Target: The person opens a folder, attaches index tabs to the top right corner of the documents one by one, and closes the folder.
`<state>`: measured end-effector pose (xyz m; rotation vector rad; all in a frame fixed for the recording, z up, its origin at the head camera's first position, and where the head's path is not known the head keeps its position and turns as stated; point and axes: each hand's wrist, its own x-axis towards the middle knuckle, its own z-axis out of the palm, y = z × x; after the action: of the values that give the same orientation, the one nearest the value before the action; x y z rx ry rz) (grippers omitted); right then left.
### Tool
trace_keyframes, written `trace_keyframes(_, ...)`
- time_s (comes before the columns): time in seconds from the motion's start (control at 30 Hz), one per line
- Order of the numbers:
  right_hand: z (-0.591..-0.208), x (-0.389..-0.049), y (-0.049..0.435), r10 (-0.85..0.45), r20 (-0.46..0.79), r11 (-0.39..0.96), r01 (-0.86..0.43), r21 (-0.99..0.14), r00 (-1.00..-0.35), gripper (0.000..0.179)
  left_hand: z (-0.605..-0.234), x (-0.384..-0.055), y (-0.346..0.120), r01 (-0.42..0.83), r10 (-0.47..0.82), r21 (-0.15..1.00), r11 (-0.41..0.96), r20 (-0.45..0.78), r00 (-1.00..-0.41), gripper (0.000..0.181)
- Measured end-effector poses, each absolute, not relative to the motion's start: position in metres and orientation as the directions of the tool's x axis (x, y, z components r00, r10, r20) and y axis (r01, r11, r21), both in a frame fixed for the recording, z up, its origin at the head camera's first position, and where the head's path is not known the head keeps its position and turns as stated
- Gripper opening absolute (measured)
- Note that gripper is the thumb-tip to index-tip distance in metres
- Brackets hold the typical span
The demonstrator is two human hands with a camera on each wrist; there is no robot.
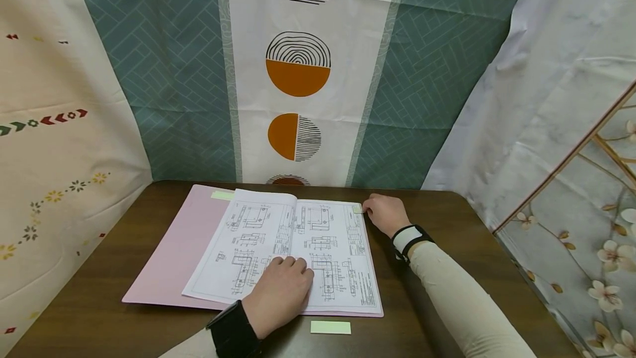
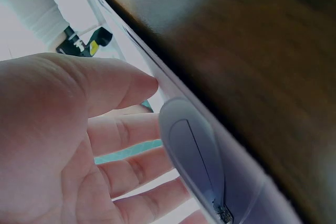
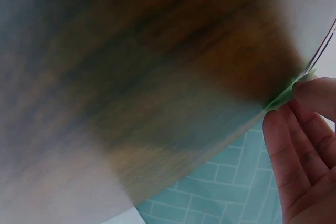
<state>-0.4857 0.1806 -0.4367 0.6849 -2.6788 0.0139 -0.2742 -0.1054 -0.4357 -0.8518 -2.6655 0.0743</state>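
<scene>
A booklet of technical drawings [image 1: 343, 242] lies open on the table, its pink cover [image 1: 171, 258] showing at the left. My left hand [image 1: 282, 291] rests on the lower part of the pages by the fold, fingers extended in the left wrist view against the curving paper [image 2: 194, 140]. At the upper right edge of the right page, my right hand [image 1: 386, 214] pinches a pale green sticky note [image 3: 282, 97] between thumb and fingers. Part of that note [image 1: 357, 209] overlaps the page corner in the head view.
Another green sticky note [image 1: 330, 327] lies on the brown table [image 1: 462, 269] just below the booklet. A third green strip [image 1: 222, 195] is at the top of the pink cover. Patterned cloths [image 1: 194, 70] hang behind and beside the table.
</scene>
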Motion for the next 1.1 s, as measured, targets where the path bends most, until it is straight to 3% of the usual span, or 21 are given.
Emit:
trace_keyframes(0.77, -0.440, -0.486, 0.190, -0.478, 0.353, 0.871, -0.485, 0.073, -0.804, 0.013, -0.438, -0.276, -0.104, 0.558, 0.576, -0.153, 0.815, 0.312, -0.756, 0.015)
trace_keyframes(1.1, -0.443, -0.488, 0.190, -0.508, 0.342, 0.855, -0.512, 0.086, -0.791, 0.014, -0.424, -0.285, -0.103, 0.575, 0.604, -0.184, 0.797, 0.244, -0.759, 0.013)
